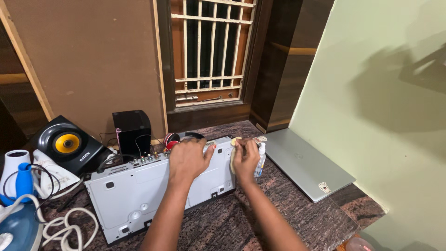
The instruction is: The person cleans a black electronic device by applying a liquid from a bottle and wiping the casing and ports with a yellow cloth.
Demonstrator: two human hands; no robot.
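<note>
The grey metal player lies on the dark stone table, left of the closed laptop. The left hand rests flat and open-fingered on its far edge. The right hand has its grip closed on a yellow cloth at the player's right end.

metal chassis lies flat on the bench, left of centre. left hand rests on its far right part; right hand at its right end, holding a cloth. small bottle just right of that hand. closed laptop further right. speakers behind the chassis, clothes iron at far left.
</note>
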